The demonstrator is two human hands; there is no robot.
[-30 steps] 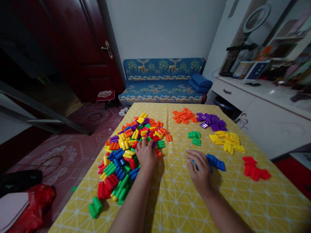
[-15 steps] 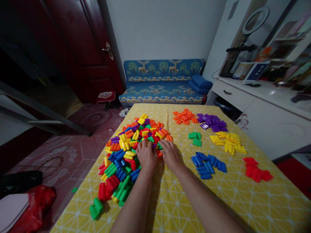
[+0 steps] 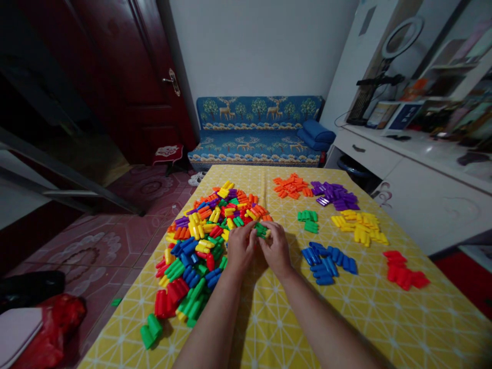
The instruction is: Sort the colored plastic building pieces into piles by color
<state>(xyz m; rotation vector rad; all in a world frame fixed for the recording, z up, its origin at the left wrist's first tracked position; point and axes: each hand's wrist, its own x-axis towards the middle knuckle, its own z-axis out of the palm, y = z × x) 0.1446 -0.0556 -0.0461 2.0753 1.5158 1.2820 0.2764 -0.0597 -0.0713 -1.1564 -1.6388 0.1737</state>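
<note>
Just right of a mixed pile of plastic bullet-shaped toy blocks [image 3: 197, 225], my two hands come together above the yellow tablecloth. Green toy blocks [image 3: 262, 230] show between the fingertips, with a bit of yellow at their right end. My right hand [image 3: 275, 250] is closed on them from the right. From the other side my left hand [image 3: 241, 248] grips them too, fingers bent, beside the pile. How many pieces are held is hidden by the fingers.
Sorted groups lie to the right: orange blocks [image 3: 292, 186], purple blocks [image 3: 335, 196], green blocks [image 3: 308, 220], yellow blocks [image 3: 362, 226], blue blocks [image 3: 327, 262] and red blocks [image 3: 404, 270]. A sofa [image 3: 257, 141] stands behind the table, a white cabinet [image 3: 430, 205] to the right.
Both hands have drawn back from the pile's right edge and come closer together. Green toy blocks are now held between them.
</note>
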